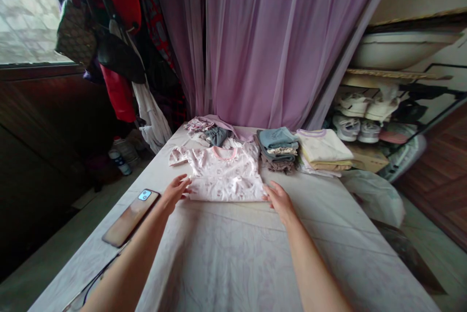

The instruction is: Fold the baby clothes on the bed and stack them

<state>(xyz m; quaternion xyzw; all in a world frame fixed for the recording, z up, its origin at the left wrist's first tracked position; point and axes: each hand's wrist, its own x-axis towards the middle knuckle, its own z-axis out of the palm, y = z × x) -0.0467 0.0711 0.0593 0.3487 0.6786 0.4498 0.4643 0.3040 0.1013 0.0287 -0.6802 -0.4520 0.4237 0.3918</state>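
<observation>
- As they lie open, neither gripping, the left hand (175, 192) and right hand (280, 200) touch the lower side edges of a pale pink printed T-shirt (222, 175).
- That shirt lies flat on a sheet-covered surface (219, 253), its collar toward the far end.
- Crumpled clothes (209, 129) sit just behind it.
- A blue-grey stack (277, 150) and a cream stack (323, 150) of folded clothes stand to its right.
- A smartphone (130, 218) lies back-up just beside the left forearm (134, 253).

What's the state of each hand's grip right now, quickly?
Left hand: open, at the pink printed T-shirt, holding nothing.
Right hand: open, at its lower corner, holding nothing.
</observation>
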